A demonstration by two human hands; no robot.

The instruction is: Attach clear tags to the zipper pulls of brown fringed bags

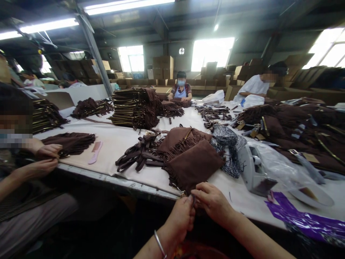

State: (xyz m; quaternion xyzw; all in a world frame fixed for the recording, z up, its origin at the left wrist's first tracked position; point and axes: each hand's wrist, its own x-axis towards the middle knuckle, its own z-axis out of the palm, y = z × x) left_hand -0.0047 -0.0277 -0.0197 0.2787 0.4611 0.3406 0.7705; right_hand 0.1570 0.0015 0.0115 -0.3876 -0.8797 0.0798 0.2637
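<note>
A brown fringed bag (195,167) lies at the front edge of the table, its near corner reaching my hands. My left hand (184,214) is closed in a pinch at that corner, with a small bit of gold-coloured metal (184,194) showing by the fingers. Opposite it, my right hand (212,201) pinches at the same spot, fingertips meeting the left ones. The exact part between the fingers is hidden. Beside the bag on the left lies a heap of brown straps (138,153). Behind its right side is a speckled black-and-white cloth (228,147).
A grey-white dispenser (254,169), clear plastic bags (285,169) and purple plastic (307,216) lie to the right. A pink comb (95,153) and a tall stack of brown bags (132,108) are leftward. A co-worker's hands (48,158) work at far left; others sit beyond.
</note>
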